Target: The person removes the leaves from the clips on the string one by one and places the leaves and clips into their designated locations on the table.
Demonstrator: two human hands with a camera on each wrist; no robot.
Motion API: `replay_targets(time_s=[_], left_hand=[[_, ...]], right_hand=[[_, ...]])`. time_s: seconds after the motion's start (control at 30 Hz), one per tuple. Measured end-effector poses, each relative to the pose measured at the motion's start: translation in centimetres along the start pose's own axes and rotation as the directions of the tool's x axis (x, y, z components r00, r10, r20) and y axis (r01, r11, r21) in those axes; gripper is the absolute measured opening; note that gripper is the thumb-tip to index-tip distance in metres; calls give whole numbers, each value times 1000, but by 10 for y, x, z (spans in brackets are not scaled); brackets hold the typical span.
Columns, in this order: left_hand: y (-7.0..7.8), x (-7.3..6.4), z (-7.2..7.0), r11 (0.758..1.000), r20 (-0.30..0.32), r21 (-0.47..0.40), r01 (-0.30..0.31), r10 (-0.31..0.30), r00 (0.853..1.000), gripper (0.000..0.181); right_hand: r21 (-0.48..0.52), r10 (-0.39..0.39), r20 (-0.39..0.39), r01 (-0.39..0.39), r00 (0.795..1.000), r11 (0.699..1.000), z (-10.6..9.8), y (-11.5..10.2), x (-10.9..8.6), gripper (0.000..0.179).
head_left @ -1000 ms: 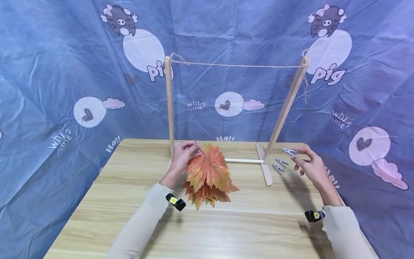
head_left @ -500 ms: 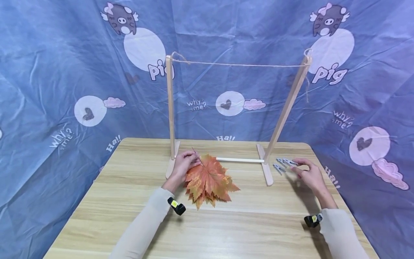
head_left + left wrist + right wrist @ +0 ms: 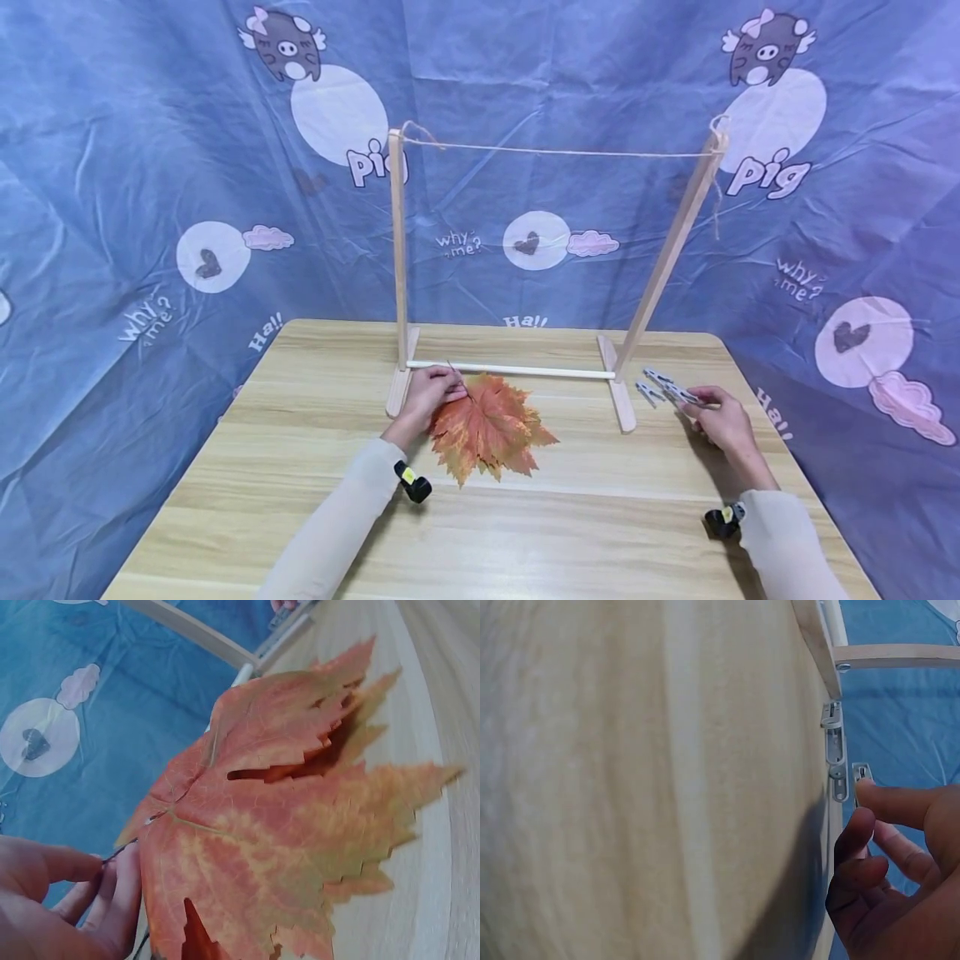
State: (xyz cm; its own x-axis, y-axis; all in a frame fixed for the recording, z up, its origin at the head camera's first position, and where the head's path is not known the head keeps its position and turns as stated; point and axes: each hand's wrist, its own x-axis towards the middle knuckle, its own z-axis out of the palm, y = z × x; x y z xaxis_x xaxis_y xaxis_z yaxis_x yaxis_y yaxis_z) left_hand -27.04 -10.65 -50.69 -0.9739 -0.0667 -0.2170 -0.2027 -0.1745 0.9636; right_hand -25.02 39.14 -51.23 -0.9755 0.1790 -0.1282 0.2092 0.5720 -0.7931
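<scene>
My left hand (image 3: 429, 396) pinches the thin stem of orange-red artificial maple leaves (image 3: 491, 425), which lie overlapped close over the table, left of centre. In the left wrist view the stem (image 3: 120, 851) runs between thumb and fingers, and the toothed leaf edges fan out to the right. On the right side, my right hand (image 3: 723, 422) pinches a small grey clothespin (image 3: 681, 394) between thumb and index finger. Two similar clothespins (image 3: 648, 392) lie just left of it. The right wrist view shows the held clothespin (image 3: 862, 774) partly hidden by the thumb.
Behind the leaves stands a wooden frame with a left post (image 3: 398, 250), a right post (image 3: 667, 258) and a white bottom rod (image 3: 525, 369). A string (image 3: 555, 152) spans its top. Blue printed cloth (image 3: 480, 75) hangs behind the wooden table (image 3: 480, 533).
The right hand has lowered the clothespin and drawn it toward the near side, beside the other two. The left hand has lowered the leaves toward the tabletop, uncovering more of the rod.
</scene>
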Motion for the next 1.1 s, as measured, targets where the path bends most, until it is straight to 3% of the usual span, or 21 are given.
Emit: replay_targets(time_s=[0.23,0.6,1.1], left_hand=[[-3,-2,0,993,-34,119,-6,11,999,20],[-9,-4,-1,972,-17,231,35,-32,999,11],[-12,-4,-8,969,-13,236,69,-68,998,17]], right_hand=[[-20,10,-30,-11,999,1000,1,6,-1,47],[-19,71,-31,-71,997,997,-1,10,-2,48],[-18,98,-8,-98,995,995,-3,9,-4,56]])
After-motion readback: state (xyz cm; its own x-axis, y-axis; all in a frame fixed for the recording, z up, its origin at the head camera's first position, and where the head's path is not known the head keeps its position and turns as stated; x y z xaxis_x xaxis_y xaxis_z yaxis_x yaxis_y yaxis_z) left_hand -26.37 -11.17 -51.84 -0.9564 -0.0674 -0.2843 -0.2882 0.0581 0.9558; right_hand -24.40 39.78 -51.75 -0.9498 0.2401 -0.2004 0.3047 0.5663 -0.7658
